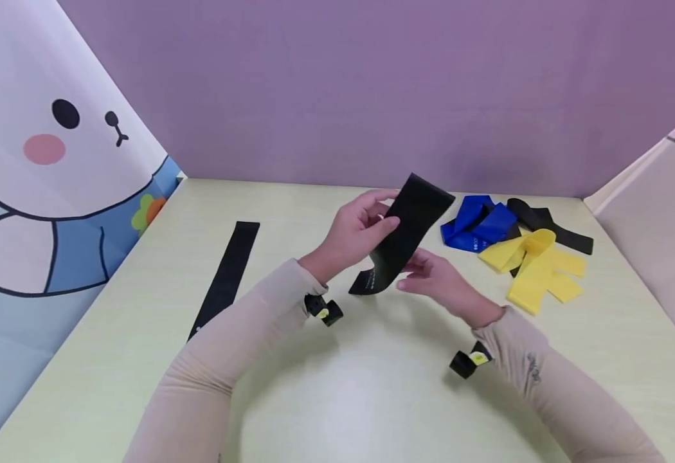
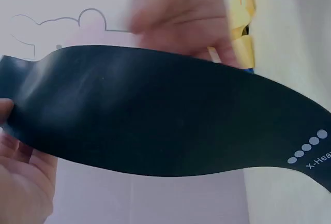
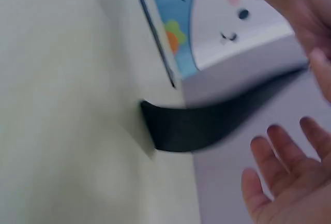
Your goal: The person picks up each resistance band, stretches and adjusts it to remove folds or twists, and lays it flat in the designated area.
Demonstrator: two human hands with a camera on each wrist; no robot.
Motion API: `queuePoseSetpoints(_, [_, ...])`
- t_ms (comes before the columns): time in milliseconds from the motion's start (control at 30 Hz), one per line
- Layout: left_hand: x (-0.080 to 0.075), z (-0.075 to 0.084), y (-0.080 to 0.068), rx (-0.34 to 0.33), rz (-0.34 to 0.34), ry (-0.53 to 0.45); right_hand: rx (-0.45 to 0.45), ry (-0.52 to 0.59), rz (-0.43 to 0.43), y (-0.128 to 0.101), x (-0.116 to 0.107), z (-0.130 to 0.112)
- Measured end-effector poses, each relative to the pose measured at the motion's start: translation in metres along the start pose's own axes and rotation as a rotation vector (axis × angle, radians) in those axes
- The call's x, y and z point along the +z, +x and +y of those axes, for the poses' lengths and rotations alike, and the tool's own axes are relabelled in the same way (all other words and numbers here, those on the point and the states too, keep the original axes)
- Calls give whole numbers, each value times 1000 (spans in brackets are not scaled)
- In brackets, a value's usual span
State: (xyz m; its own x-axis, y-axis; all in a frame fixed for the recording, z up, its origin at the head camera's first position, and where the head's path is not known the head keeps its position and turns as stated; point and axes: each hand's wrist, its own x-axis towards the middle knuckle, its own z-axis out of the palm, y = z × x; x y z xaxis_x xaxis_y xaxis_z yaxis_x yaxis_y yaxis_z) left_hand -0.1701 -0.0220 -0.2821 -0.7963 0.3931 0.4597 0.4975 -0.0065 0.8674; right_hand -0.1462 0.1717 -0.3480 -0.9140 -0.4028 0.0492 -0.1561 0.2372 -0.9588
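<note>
In the head view my left hand (image 1: 356,230) pinches a black resistance band (image 1: 411,222) between thumb and fingers, near its upper end. The band slants down toward the table, and its lower end curls to the left. White dots and part of a printed "X-Hea…" label show on the band (image 2: 155,110) in the left wrist view. My right hand (image 1: 441,286) is just right of the band's lower half, with its fingers loosely spread. In the right wrist view, that hand (image 3: 292,175) has nothing in its grasp, and a gap separates its fingers from the band (image 3: 191,128).
A second black band (image 1: 230,270) lies flat on the pale table (image 1: 349,386) at left, partly behind my left sleeve. At the back right sit a blue band (image 1: 479,225), yellow bands (image 1: 537,263) and another black band (image 1: 569,236), overlapping. A purple panel (image 1: 372,90) rises behind.
</note>
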Motion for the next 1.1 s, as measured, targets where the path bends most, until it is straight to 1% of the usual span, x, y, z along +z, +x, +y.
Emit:
queuePoseSetpoints(67, [-2,1,2,19,33,-1,43,-16,6,6,12,3])
queuePoseSetpoints(167, [-5,2,4,47,84,8,76,-3,25,13,27,9])
queuePoseSetpoints(300, [-9,2,8,65,147,0,56,31,64,19,41,15])
queuePoseSetpoints(433, [-13,7,12,57,199,-12,34,78,82,23,49,17])
queuePoseSetpoints(533, [-16,12,14,30,222,-24,42,99,78,27,55,17])
queuePoseSetpoints(633, [-21,17,16,17,232,-33,68,93,68,30,61,15])
queuePoseSetpoints(767, [-33,18,19,8,251,-28,124,61,50,31,68,13])
queuePoseSetpoints(867, [-47,12,20,-20,287,-32,151,52,20,31,75,10])
queuePoseSetpoints(933, [-57,6,20,-50,315,-25,156,50,-10,30,80,8])
queuePoseSetpoints(1000, [-66,0,19,-90,336,2,158,51,-44,29,86,6])
queuePoseSetpoints(1100, [-79,-9,15,-157,334,62,157,78,-104,28,97,4])
